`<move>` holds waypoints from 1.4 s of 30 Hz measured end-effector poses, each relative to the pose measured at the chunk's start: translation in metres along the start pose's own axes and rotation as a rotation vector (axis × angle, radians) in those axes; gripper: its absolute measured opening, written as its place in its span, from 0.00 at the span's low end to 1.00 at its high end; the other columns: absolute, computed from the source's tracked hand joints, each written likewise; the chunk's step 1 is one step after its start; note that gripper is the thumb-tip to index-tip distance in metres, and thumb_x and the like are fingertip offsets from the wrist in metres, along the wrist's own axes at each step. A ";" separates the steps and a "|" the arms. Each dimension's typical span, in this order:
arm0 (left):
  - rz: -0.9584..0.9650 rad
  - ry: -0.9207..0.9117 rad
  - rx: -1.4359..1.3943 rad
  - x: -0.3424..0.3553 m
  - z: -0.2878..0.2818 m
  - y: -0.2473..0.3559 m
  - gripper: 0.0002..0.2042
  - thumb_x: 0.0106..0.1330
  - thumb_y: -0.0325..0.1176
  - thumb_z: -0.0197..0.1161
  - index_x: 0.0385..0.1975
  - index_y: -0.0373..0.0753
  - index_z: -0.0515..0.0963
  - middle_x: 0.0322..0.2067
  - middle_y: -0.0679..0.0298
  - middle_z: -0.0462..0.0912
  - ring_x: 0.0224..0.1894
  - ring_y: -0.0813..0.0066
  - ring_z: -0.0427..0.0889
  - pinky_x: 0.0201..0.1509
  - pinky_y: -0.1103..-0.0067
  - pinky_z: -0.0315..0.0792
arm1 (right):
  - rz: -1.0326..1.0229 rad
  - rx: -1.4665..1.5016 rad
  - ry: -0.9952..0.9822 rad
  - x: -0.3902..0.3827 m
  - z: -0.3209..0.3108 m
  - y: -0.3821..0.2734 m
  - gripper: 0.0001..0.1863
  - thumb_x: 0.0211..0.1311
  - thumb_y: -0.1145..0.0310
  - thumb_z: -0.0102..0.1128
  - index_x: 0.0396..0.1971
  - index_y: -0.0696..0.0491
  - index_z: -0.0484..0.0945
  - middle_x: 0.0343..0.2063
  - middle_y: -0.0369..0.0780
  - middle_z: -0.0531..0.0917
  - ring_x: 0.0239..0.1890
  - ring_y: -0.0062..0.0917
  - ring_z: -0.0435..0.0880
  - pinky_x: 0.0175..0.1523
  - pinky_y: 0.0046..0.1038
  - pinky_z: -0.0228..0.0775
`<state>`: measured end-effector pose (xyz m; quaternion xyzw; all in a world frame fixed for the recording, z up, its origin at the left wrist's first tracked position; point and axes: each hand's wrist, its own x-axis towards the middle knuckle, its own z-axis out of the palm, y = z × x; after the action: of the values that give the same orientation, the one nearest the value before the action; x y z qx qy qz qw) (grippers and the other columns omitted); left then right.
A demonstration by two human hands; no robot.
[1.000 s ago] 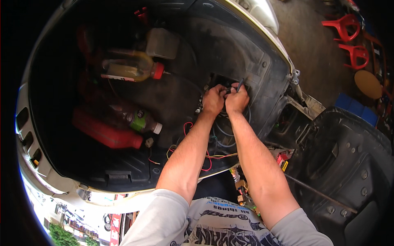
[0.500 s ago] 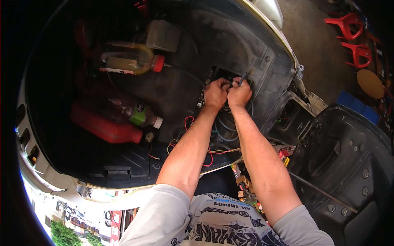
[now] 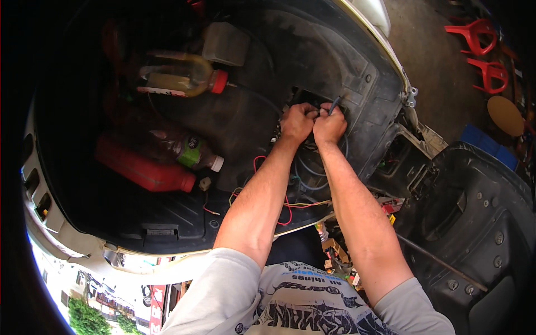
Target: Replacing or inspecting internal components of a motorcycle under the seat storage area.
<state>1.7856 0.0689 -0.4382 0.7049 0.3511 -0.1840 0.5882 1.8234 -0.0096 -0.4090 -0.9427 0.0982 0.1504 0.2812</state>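
My left hand (image 3: 297, 121) and my right hand (image 3: 329, 126) are pressed together at a small opening in the black plastic storage tub (image 3: 245, 123) of a scooter. Both are closed around a bundle of wires, and a short dark wire end (image 3: 334, 104) sticks up from my right fist. Red, blue and yellow wires (image 3: 290, 192) hang loose below my wrists. What lies inside the opening is hidden by my fingers.
In the tub lie a red bottle (image 3: 144, 169), a dark bottle with a green label (image 3: 181, 148), a yellowish bottle with a red cap (image 3: 181, 78) and a pale container (image 3: 226, 43). A black seat underside (image 3: 480, 223) stands open at right. Red stools (image 3: 483, 50) are beyond.
Both hands stay at the same opening, shifting slightly up and right in the picture as my head moves. The grip on the wires looks unchanged.
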 end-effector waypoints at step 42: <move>0.181 0.099 0.165 -0.031 -0.012 -0.006 0.22 0.57 0.20 0.47 0.54 0.36 0.69 0.48 0.45 0.75 0.54 0.46 0.72 0.57 0.63 0.68 | -0.662 0.691 -1.148 -0.178 -0.275 -0.179 0.14 0.52 0.63 0.60 0.30 0.58 0.73 0.22 0.42 0.73 0.21 0.36 0.74 0.25 0.32 0.65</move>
<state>1.7580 0.0718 -0.4184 0.7879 0.2982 -0.1235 0.5244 1.7679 0.0019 -0.0402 -0.5541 -0.3112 0.4868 0.5993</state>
